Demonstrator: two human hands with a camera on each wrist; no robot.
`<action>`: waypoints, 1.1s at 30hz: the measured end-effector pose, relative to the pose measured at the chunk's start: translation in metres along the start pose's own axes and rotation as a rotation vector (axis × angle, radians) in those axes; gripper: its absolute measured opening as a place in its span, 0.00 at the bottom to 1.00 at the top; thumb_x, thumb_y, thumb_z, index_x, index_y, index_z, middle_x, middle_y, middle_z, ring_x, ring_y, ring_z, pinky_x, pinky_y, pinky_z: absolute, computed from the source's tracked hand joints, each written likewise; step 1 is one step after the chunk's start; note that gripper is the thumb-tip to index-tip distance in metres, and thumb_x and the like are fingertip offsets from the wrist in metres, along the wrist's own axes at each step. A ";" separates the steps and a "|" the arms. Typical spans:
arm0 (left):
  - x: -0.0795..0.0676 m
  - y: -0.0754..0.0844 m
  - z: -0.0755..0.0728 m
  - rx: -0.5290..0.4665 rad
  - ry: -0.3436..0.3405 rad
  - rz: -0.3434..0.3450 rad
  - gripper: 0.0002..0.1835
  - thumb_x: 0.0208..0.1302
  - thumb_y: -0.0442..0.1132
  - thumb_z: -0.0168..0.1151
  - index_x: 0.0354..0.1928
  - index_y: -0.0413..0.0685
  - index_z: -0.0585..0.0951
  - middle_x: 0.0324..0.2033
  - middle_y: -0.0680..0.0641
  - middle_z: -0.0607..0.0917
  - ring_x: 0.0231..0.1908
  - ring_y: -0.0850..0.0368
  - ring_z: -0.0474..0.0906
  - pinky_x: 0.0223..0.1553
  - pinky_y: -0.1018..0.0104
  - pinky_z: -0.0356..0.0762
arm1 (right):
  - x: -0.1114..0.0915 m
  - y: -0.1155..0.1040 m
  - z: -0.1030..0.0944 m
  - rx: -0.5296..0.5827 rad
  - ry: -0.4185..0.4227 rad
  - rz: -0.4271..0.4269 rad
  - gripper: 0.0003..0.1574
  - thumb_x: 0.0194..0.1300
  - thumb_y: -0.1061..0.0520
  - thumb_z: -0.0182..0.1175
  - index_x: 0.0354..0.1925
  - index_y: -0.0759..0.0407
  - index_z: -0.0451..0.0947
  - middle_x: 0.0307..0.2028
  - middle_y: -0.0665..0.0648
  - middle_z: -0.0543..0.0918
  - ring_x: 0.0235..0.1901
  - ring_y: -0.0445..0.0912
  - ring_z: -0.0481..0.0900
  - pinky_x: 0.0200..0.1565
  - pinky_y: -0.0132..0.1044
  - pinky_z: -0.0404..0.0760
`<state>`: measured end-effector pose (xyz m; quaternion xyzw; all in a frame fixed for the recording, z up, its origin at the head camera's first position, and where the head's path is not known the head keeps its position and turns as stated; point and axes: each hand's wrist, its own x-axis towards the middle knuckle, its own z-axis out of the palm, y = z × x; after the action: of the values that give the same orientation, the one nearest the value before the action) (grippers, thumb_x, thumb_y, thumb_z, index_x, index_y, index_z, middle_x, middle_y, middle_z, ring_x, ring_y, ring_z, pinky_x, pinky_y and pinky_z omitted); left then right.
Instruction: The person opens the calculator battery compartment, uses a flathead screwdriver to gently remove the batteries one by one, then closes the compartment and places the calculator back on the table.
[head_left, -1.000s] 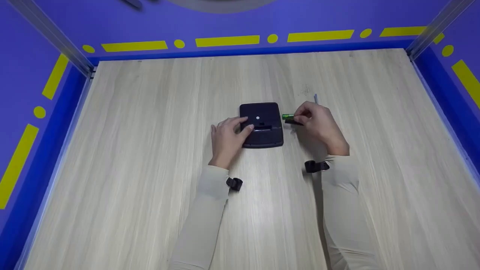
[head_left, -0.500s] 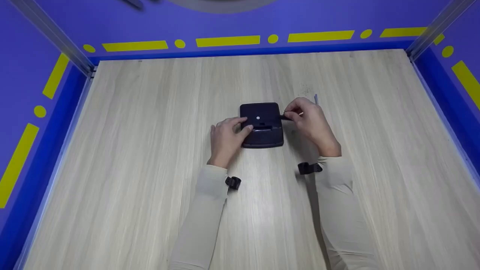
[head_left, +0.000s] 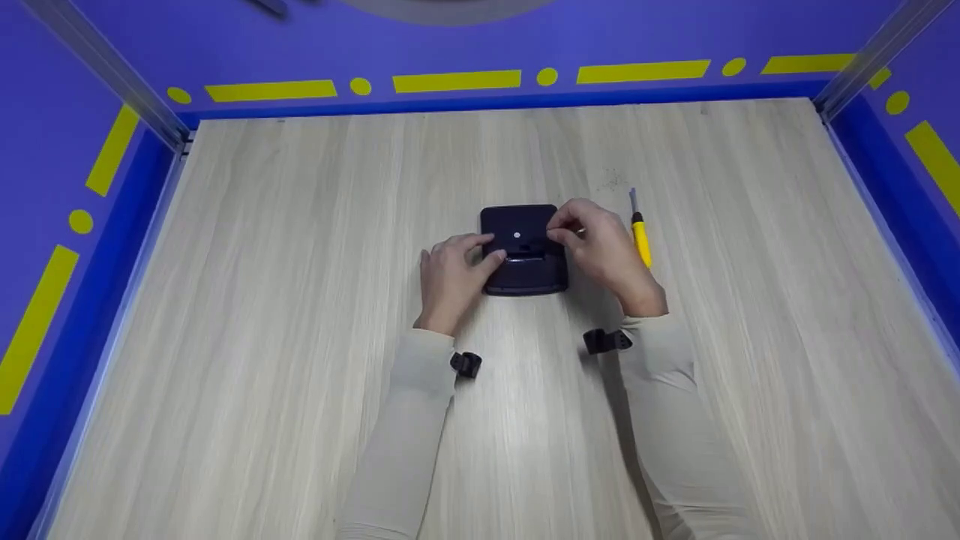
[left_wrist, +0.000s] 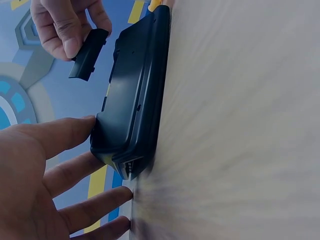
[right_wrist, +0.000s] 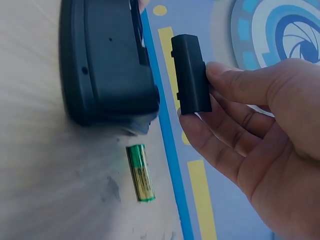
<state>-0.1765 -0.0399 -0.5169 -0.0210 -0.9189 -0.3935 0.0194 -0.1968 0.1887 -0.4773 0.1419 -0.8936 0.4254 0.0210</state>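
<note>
A black calculator (head_left: 525, 274) lies on the table with its back up. My left hand (head_left: 454, 281) holds its left edge; in the left wrist view the thumb touches the back and the index finger the side, while other fingers touch the table. Above the right part of the calculator, my right hand (head_left: 596, 244) pinches a small black battery cover (right_wrist: 191, 75) between thumb and fingers. The cover (left_wrist: 90, 55) is apart from the calculator. A green and gold battery (right_wrist: 141, 173) lies beside the calculator in the right wrist view; my right hand hides it in the head view.
A yellow-handled screwdriver (head_left: 640, 232) lies to the right of my right hand. Small dark specks (head_left: 613, 180) are scattered on the wooden table (head_left: 300, 262) behind it. Blue panels (head_left: 450, 52) with yellow marks wall the back and sides.
My right hand has moved left with the battery cover, from beside the calculator to over its right edge. The battery is now hidden and the screwdriver's handle shows. The left hand stays put.
</note>
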 end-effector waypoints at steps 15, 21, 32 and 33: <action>0.001 0.001 0.000 0.014 -0.008 -0.001 0.20 0.72 0.52 0.70 0.61 0.56 0.88 0.63 0.48 0.85 0.68 0.42 0.75 0.76 0.28 0.47 | 0.001 -0.011 0.017 -0.012 -0.081 -0.081 0.03 0.71 0.68 0.68 0.40 0.64 0.82 0.40 0.59 0.84 0.41 0.52 0.81 0.47 0.46 0.80; 0.001 0.001 0.000 0.018 -0.009 -0.005 0.20 0.72 0.52 0.70 0.61 0.56 0.88 0.63 0.48 0.85 0.68 0.42 0.75 0.76 0.29 0.48 | 0.001 -0.011 0.023 -0.023 -0.097 -0.073 0.03 0.71 0.67 0.69 0.40 0.64 0.83 0.41 0.59 0.85 0.43 0.52 0.82 0.49 0.47 0.80; 0.000 0.001 0.000 0.017 -0.012 -0.005 0.20 0.72 0.52 0.70 0.62 0.56 0.88 0.63 0.48 0.85 0.68 0.43 0.75 0.76 0.29 0.48 | 0.002 -0.010 0.026 -0.055 -0.111 -0.065 0.03 0.72 0.68 0.68 0.42 0.63 0.84 0.42 0.60 0.85 0.43 0.53 0.81 0.49 0.46 0.80; 0.000 0.001 0.000 0.017 -0.012 -0.004 0.20 0.72 0.52 0.70 0.62 0.56 0.88 0.63 0.48 0.85 0.68 0.43 0.75 0.76 0.29 0.47 | 0.002 -0.010 0.026 -0.056 -0.113 -0.062 0.03 0.72 0.68 0.67 0.42 0.63 0.83 0.42 0.60 0.85 0.43 0.53 0.81 0.49 0.46 0.80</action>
<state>-0.1764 -0.0394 -0.5160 -0.0212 -0.9223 -0.3858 0.0132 -0.1936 0.1617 -0.4860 0.1926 -0.9000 0.3909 -0.0122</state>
